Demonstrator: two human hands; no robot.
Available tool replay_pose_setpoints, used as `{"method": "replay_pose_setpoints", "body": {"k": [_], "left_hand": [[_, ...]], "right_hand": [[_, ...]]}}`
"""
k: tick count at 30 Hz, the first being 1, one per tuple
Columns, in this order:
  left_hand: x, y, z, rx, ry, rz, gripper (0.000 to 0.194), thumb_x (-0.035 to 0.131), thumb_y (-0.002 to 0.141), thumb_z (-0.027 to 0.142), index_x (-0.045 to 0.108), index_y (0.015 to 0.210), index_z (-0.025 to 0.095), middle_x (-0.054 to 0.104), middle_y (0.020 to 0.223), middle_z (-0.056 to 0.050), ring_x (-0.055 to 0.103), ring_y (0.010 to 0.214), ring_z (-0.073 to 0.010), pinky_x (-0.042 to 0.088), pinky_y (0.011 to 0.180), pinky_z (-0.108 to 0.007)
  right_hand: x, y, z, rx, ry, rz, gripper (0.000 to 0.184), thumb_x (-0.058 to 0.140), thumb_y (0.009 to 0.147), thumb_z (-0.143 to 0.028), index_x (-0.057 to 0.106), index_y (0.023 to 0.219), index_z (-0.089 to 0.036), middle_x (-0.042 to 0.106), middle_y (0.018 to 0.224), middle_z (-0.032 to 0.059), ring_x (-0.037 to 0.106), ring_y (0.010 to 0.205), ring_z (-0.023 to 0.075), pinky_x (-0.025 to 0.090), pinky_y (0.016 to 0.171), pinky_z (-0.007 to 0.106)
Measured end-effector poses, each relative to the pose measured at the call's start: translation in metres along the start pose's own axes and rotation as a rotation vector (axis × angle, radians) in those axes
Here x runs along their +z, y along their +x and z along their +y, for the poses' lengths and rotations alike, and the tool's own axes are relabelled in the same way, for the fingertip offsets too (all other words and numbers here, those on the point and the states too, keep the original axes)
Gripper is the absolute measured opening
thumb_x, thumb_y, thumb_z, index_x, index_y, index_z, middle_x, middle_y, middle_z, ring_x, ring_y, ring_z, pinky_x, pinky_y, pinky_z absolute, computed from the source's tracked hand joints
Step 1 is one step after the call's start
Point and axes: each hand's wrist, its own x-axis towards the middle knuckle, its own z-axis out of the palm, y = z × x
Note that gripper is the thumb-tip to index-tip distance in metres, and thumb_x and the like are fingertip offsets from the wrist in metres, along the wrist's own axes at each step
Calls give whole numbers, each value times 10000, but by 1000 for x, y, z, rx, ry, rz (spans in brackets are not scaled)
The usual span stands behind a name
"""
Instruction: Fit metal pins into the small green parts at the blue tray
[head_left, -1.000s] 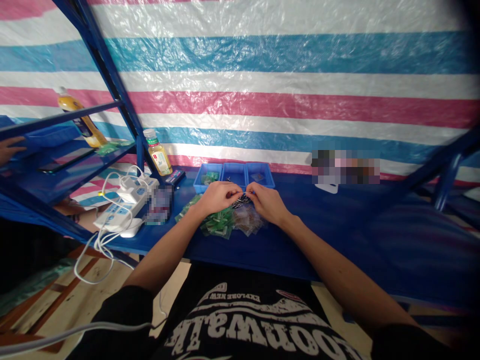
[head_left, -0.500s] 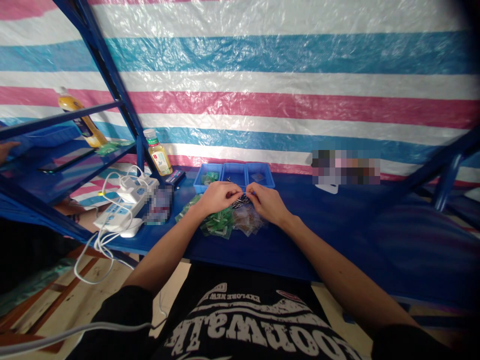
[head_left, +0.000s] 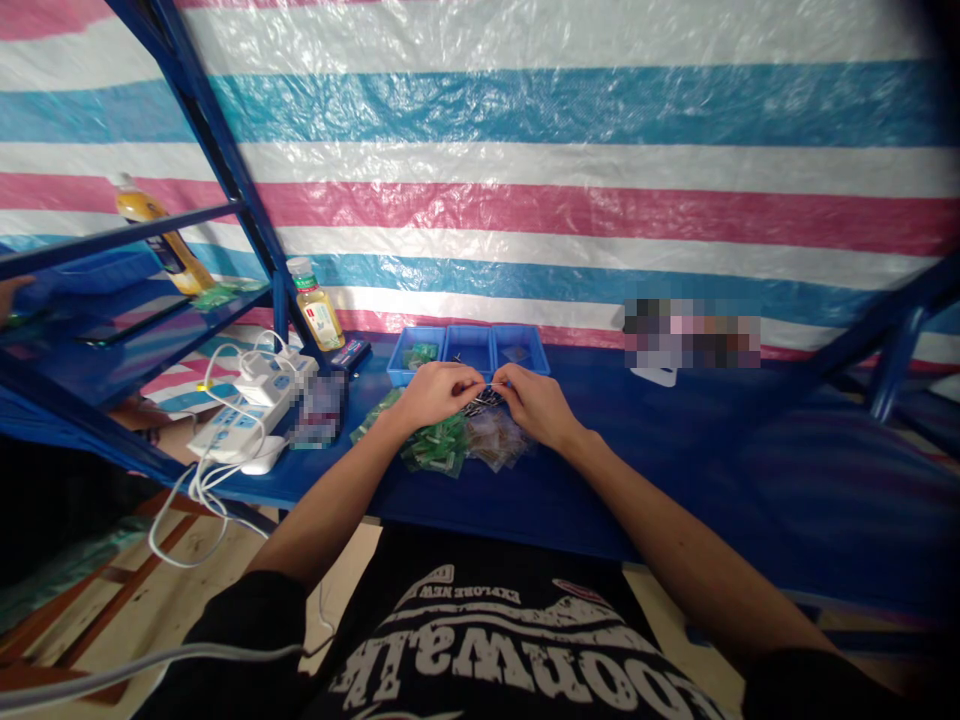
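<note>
My left hand [head_left: 441, 392] and my right hand [head_left: 529, 400] meet fingertip to fingertip over the blue table, each closed in a pinch. Between them stretches a thin, light-coloured strip [head_left: 491, 385], too small to name. Under my left hand lies a pile of small green packets [head_left: 439, 445]. Clear packets with brownish contents [head_left: 495, 440] are below my right hand. Small dark metallic pieces [head_left: 484, 402] show just beneath the fingertips. Behind the hands stands a blue three-compartment tray [head_left: 470, 347], with green packets in its left section and a clear packet in its right one.
On the left are a white power strip [head_left: 244, 420] with tangled cables, a bottle of yellowish drink [head_left: 316, 305] and a small dark box [head_left: 351, 354]. A blue metal frame [head_left: 259, 225] rises beside them. Another person's hand [head_left: 11, 295] shows at the far left edge.
My hands keep their pinch in nearly the same place, with the fingertips slightly closer together. The other person's hand at the far left has shifted a little.
</note>
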Motion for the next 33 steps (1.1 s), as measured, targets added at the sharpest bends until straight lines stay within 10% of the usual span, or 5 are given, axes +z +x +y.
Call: {"method": "replay_pose_setpoints", "body": {"k": [33], "left_hand": [[-2, 0, 0, -21, 1, -2, 242, 585, 1003, 346, 772, 946, 202, 736, 800, -24, 651, 709, -149, 442, 691, -249]], "right_hand": [[1, 0, 0, 35, -18, -10, 129, 478, 1059, -284, 596, 1103, -255, 747, 1020, 39, 696, 903, 231, 439, 732, 304]]}}
